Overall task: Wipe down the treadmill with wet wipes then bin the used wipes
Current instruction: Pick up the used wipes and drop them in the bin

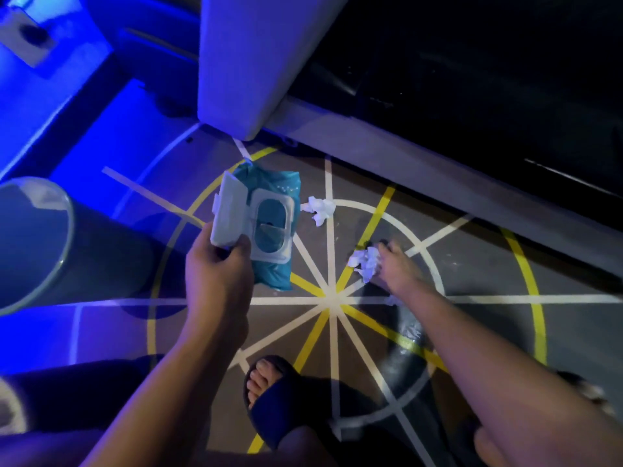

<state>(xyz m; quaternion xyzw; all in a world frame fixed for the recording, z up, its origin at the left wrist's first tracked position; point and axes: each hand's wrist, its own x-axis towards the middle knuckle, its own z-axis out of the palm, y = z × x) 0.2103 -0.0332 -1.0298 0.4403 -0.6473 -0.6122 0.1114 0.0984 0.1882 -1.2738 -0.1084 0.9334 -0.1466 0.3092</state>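
My left hand (218,264) grips a teal wet-wipe pack (269,227) with its white flip lid standing open, held just above the floor. My right hand (396,264) reaches down to a crumpled white used wipe (364,261) on the floor and its fingers close on it. A second crumpled wipe (320,208) lies on the floor a little farther off, near the treadmill's grey side rail (404,156). The treadmill's dark belt (472,79) fills the upper right, with a pale upright post (249,62) in front of it.
A round grey bin (37,244) lies at the left, its open mouth facing me. The floor carries yellow and white tape lines in a wheel pattern (332,299). My sandalled foot (273,389) stands at the bottom centre. Blue light washes the left side.
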